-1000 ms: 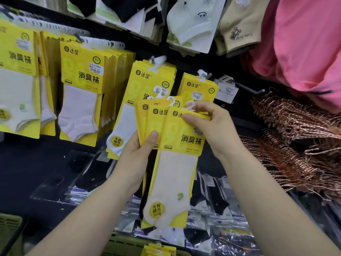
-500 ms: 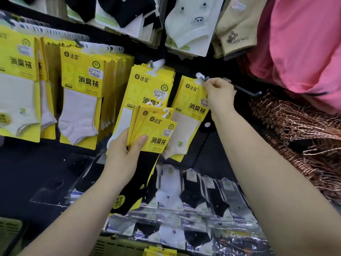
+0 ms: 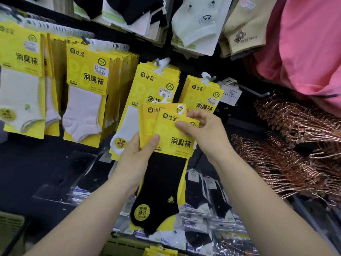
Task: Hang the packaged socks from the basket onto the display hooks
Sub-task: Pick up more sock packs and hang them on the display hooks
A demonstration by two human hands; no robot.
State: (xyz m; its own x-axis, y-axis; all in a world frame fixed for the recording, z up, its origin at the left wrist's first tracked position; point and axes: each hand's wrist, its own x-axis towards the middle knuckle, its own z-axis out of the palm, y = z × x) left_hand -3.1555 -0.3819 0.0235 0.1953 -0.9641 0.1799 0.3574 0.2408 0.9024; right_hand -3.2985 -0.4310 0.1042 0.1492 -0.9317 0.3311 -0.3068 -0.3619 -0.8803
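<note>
My left hand (image 3: 137,152) grips a small stack of yellow-carded sock packs (image 3: 147,124) at their lower left corner, thumb over the front. The front pack (image 3: 166,172) holds a black sock with a tiny yellow motif. My right hand (image 3: 204,130) pinches that front pack's upper right corner, just below its white plastic hook (image 3: 180,109). Behind them, yellow packs with white socks (image 3: 201,98) hang on a display hook (image 3: 207,78). Another bunch of yellow packs (image 3: 156,85) hangs on the peg to its left. The basket's olive rim (image 3: 127,244) shows at the bottom, with more yellow packs (image 3: 160,252) in it.
Full rows of yellow packs (image 3: 86,100) hang at left. A bare metal peg (image 3: 256,91) with a price tag sticks out at right. Copper-coloured hangers (image 3: 295,137) are piled at right, pink garments (image 3: 310,45) above them. Bagged socks (image 3: 208,196) lie on the shelf below.
My right hand left the white-sock pack hanging on the hook and came back down to the stack, now pinching the front black-sock pack. My left hand kept its grip.
</note>
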